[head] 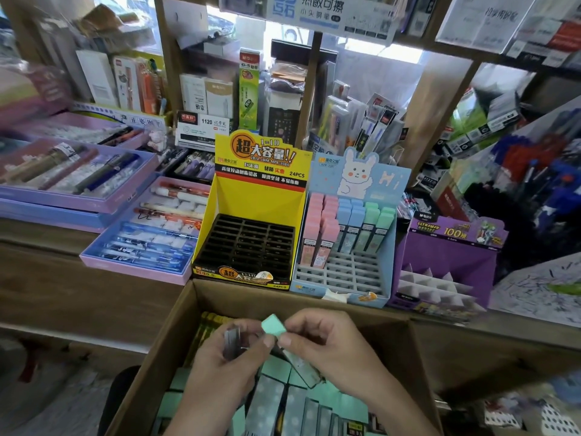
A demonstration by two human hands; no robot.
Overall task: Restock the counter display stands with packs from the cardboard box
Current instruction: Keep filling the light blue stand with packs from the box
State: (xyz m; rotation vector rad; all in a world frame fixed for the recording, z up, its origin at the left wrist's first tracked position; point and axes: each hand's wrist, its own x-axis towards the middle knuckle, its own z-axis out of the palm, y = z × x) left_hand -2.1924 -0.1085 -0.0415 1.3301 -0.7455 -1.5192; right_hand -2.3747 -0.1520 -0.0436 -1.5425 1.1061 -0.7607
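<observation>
One pack [273,324] — between both hands [327,344]

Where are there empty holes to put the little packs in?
The yellow stand has its whole black grid empty. In the blue bunny stand, the front slots are free, while pink, blue and green packs crowd the back rows. The purple stand looks empty between its white dividers too.

The left grip [232,363] is covering most of a dark pack [231,341], and the right grip [327,344] is hiding part of the mint-capped pack [273,324]. The cardboard box [171,338] is running off the bottom edge. Shelf goods [103,23] at far left are blurring beyond reading.
</observation>
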